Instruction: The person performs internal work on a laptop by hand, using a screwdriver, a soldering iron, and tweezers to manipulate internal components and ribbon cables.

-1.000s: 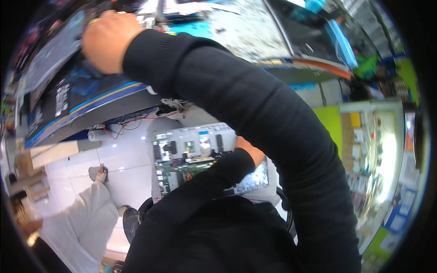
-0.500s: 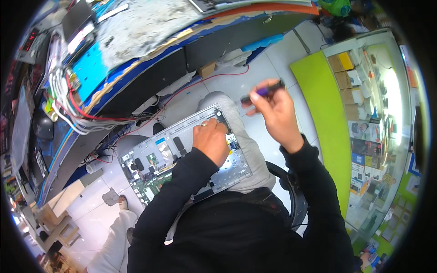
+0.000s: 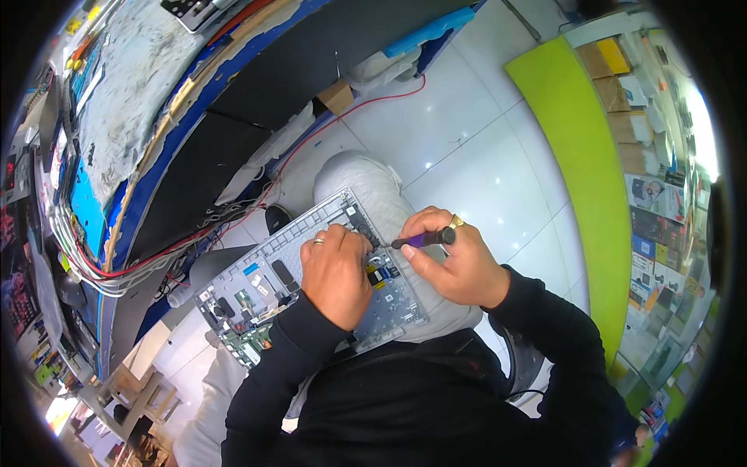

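Head view: opened laptop base [image 3: 292, 251] lies tilted across the lap, under the left hand and just left of the right hand. Left hand [image 3: 338, 272] lies flat-ish on it, fingers curled near the tip; can't tell if they pinch anything. Right hand [image 3: 459, 265] is closed around a purple-and-black screwdriver [image 3: 424, 239], tip down at the base's edge, just beyond the left fingertips. Hands near each other, apart.

Risks, my judgement: tip could slip and scratch parts or jab the left fingers, since they sit so close. Base could rock or slide because knees [image 3: 350, 175] are uneven support. Pressing left forearm could snag the ribbon cable [image 3: 262, 288] or circuit board [image 3: 250, 342] beside it. A loose screw could drop to the floor [image 3: 482, 171] beyond the right hand.

Containers: green-sided display case [image 3: 568, 156], well right of the right hand, holds small boxes [image 3: 611, 87]. Cardboard box [image 3: 336, 98], well beyond both hands; contents can't be told.
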The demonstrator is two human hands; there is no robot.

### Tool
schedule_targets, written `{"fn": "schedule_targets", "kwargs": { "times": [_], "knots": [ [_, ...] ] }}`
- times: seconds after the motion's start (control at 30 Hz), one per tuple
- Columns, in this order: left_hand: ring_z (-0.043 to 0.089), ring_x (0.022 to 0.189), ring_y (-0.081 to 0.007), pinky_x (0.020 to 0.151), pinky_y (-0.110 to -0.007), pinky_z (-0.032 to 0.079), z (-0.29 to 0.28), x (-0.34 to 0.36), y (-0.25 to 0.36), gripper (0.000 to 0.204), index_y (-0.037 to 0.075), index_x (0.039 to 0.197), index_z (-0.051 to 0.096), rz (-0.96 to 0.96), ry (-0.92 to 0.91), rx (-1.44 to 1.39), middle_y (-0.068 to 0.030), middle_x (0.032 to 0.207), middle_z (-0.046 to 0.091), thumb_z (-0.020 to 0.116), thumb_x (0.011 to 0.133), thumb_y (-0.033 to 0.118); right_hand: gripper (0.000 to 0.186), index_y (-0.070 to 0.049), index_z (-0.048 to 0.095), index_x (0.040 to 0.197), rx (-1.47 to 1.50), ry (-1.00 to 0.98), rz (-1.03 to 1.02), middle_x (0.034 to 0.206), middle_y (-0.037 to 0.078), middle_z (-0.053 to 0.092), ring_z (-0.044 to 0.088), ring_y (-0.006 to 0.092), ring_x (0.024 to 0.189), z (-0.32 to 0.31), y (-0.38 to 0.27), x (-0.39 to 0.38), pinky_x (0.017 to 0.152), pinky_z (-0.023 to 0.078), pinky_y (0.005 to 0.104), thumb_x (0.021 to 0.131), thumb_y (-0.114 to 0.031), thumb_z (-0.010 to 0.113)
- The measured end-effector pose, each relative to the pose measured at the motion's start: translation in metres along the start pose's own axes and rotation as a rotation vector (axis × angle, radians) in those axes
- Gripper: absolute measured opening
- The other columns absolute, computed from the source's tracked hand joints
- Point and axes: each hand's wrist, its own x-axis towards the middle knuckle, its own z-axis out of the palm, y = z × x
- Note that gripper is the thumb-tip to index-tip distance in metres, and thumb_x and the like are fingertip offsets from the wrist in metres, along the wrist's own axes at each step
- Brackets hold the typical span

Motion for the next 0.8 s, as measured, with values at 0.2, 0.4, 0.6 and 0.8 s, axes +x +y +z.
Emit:
{"fn": "schedule_targets", "kwargs": {
  "times": [0.2,0.4,0.6,0.8],
  "knots": [
    [0.062,0.098,-0.0367,0.087,-0.048,0.043,-0.002,0.002,0.002,0.016,0.004,0.099,0.069,0.011,-0.012,0.014,-0.0136,0.098,0.064,0.061,0.088,-0.004,0.021,-0.001,0.059,0.111,-0.040,-0.007,-0.093,0.099,0.015,0.070,0.072,0.0349,0.083,0.004,0.008,0.001,0.072,0.057,0.0408,0.097,-0.009,0.073],
    [0.062,0.099,-0.0365,0.087,-0.049,0.043,-0.001,0.001,0.002,0.018,0.004,0.099,0.069,0.018,0.008,0.006,-0.0134,0.099,0.064,0.061,0.087,-0.005,0.015,-0.002,0.062,0.107,-0.276,-0.102,-0.192,0.104,0.015,0.069,0.073,0.0324,0.083,0.007,0.003,0.000,0.072,0.057,0.0376,0.098,-0.009,0.071],
    [0.063,0.098,-0.0364,0.087,-0.049,0.043,0.001,-0.001,0.001,0.017,0.004,0.098,0.069,0.009,0.020,0.003,-0.0133,0.100,0.064,0.061,0.087,-0.005,0.016,0.002,0.059,0.113,0.224,0.047,0.270,0.103,0.011,0.069,0.077,0.0202,0.092,0.007,0.015,0.005,0.080,0.060,0.0308,0.101,-0.002,0.070],
    [0.062,0.099,-0.0361,0.089,-0.048,0.043,0.001,-0.002,0.004,0.017,0.004,0.098,0.070,-0.003,0.028,-0.002,-0.0135,0.100,0.064,0.060,0.088,-0.007,0.020,0.002,0.054,0.117,0.652,0.072,0.564,0.111,0.014,0.068,0.078,0.0247,0.101,0.003,0.026,0.006,0.087,0.065,0.0326,0.105,-0.003,0.068]
  ]
}}
